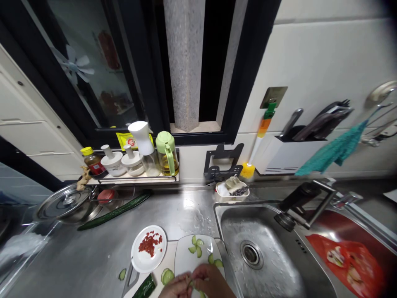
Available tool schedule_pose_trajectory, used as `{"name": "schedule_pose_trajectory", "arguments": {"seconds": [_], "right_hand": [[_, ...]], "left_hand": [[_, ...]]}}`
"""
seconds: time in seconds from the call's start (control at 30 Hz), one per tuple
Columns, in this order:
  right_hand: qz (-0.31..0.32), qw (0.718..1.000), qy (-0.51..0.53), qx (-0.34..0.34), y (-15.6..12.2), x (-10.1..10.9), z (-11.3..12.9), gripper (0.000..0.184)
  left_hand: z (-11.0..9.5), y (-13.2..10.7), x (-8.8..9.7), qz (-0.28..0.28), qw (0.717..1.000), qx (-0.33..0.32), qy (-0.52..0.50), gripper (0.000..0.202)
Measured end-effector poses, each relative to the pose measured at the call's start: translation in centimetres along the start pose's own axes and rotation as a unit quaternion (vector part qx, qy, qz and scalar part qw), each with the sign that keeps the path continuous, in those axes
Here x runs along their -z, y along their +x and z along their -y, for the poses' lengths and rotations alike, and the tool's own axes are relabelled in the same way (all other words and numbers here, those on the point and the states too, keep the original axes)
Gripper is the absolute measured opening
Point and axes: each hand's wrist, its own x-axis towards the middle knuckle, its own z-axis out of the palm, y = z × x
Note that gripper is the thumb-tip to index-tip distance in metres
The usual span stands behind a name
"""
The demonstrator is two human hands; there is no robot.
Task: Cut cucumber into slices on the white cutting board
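Both hands meet at the bottom edge over a white oval plate (pixel 192 258) that carries green cucumber pieces (pixel 196 246). My left hand (pixel 176 288) and my right hand (pixel 211 281) pinch together on a small cucumber piece (pixel 190 283) between the fingertips. A cucumber slice (pixel 167 275) and a dark cucumber end (pixel 145 287) lie on the cutting board (pixel 169 252) just left of my hands. A small round plate (pixel 145 258) with chopped red chili (pixel 150 243) sits to the left of the oval plate.
A whole long cucumber (pixel 116 211) lies on the steel counter. Behind it are a pot lid (pixel 63 203) and a rack of condiment jars (pixel 133 161). To the right is a steel sink (pixel 254 244) with a faucet (pixel 305 203). A knife holder (pixel 307 145) hangs on the wall.
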Motion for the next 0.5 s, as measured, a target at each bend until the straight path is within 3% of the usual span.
{"name": "schedule_pose_trajectory", "arguments": {"seconds": [0.17,0.33,0.43,0.5], "right_hand": [[-0.025,0.999,-0.040,-0.010,0.1,0.2,0.1,0.005],[-0.033,0.988,-0.152,-0.012,0.3,0.6,0.1,0.009],[-0.030,0.966,-0.257,-0.005,0.4,0.8,0.2,0.014],[-0.029,0.945,-0.326,0.005,0.4,0.8,0.4,0.017]], "left_hand": [[-0.3,-0.1,-0.3,-0.077,0.996,-0.017,0.036,0.045],[0.5,0.0,-0.5,-0.102,0.976,-0.117,0.154,0.043],[1.3,0.4,-0.4,-0.106,0.945,-0.163,0.264,0.035],[1.8,0.6,-0.2,-0.126,0.905,-0.180,0.364,0.025]]}}
